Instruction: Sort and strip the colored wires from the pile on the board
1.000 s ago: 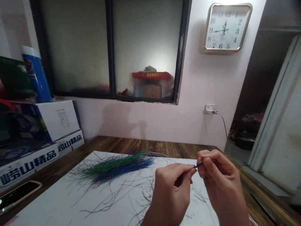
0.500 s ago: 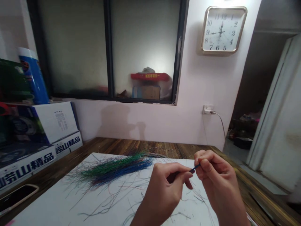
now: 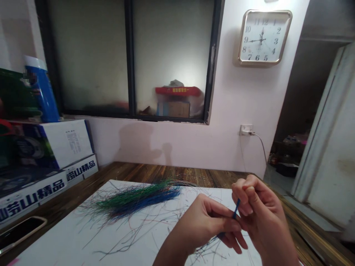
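My left hand [image 3: 206, 223] and my right hand [image 3: 257, 212] meet low at the right, over a white sheet [image 3: 69, 240]. Both pinch a thin blue strand bundle [image 3: 235, 211] that stands nearly upright between the fingertips. Its lower end trails into loose fibres under my left fingers. A heap of blue and green fibres [image 3: 135, 197] lies on the sheet to the left of my hands, with stray strands scattered around it.
The sheet lies on a wooden table [image 3: 166, 171] against a white wall. Stacked boxes [image 3: 41, 166] and a blue canister [image 3: 41, 88] stand at the left. A phone [image 3: 19, 231] lies at the table's left edge. A clock [image 3: 263, 37] and a dark window hang above.
Both hands have dropped lower and my left hand has turned. The blue strand, earlier nearly level between the fingertips, now stands almost upright.
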{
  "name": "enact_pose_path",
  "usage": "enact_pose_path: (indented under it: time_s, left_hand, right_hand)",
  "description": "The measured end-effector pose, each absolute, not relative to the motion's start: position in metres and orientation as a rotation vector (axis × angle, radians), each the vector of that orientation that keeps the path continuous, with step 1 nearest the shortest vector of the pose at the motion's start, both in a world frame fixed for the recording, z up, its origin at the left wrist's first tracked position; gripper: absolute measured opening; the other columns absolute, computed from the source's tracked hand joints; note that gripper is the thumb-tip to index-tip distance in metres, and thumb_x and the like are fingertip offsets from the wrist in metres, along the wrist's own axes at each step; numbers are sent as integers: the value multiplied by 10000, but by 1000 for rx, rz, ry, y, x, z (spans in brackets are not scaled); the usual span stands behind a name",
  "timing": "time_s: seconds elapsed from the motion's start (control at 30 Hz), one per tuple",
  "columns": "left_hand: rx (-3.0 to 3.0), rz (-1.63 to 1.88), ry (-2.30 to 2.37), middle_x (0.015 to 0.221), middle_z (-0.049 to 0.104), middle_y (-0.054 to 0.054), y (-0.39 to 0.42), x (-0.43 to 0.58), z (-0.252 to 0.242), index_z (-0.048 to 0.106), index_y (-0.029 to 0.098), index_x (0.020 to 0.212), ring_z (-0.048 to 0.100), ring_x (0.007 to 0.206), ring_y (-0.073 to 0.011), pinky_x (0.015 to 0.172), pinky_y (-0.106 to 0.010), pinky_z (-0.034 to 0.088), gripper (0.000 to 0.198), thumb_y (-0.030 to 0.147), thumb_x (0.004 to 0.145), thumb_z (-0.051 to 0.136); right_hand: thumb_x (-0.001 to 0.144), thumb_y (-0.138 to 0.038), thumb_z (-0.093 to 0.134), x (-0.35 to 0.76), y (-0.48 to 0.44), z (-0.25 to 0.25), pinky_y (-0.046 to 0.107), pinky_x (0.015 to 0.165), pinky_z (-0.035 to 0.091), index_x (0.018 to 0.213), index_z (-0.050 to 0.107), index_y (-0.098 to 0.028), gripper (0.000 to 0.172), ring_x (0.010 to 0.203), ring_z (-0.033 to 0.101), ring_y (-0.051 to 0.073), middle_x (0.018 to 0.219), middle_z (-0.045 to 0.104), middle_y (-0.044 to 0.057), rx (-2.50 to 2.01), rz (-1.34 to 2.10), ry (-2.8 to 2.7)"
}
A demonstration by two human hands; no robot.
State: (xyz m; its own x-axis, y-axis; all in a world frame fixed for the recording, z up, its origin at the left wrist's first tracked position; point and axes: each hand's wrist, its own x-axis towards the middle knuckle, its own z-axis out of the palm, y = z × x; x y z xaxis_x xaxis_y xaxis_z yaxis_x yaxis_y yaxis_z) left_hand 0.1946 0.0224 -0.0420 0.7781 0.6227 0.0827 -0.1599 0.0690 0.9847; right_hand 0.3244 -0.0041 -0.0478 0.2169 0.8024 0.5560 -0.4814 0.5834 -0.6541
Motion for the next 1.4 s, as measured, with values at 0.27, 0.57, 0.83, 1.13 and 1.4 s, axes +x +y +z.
enact_pose_path:
  time_s: [0.27, 0.57, 0.83, 1.13, 1.4]
  left_hand:
    - [1316, 980, 423, 592, 691, -58, 24, 192, -34, 668, 118, 661, 624, 514, -116, 552, -217, 487, 93, 182, 723, 640]
    - [1225, 1480, 542, 671, 719, -32, 35, 167, -27, 638, 150, 619, 618, 617, -102, 581, -171, 462, 132, 210, 693, 731]
    - [1066, 1420, 535, 636, 705, -62, 37, 170, -28, 657, 125, 689, 630, 590, -115, 551, -174, 479, 161, 256, 690, 751]
    - [743, 1393, 399, 637, 682, -26, 46, 160, -28, 672, 114, 766, 620, 548, -102, 509, -177, 490, 182, 209, 657, 783]
    - [551, 1545, 521, 689, 699, -55, 47, 162, -22, 650, 104, 769, 651, 541, -101, 558, -181, 548, 118, 39, 823, 568]
  right_hand:
    - [814, -455, 633, 323, 10, -51, 188, 497, 436, 989, 604, -249, 272, 594, 468, 81, 873, 564, 5, -403, 1024, -1006]
    - [866, -386, 584, 302, 19, -55, 275, 777, 442, 953, 629, -190, 218, 834, 569, 145, 857, 619, 29, -571, 1133, -1470]
    - [869, -349, 565, 281, 21, -64, 208, 482, 391, 880, 541, -167, 184, 471, 462, 75, 568, 501, -51, -541, 1243, -1501]
    - [870, -404, 544, 277, 24, -65, 190, 366, 114, 896, 565, -165, 242, 402, 161, 49, 489, 245, -114, -560, 1241, -1349]
    - [922, -221, 422, 272, 25, -72, 256, 603, 395, 957, 604, -197, 186, 634, 532, 142, 766, 642, 26, -872, 338, -1801]
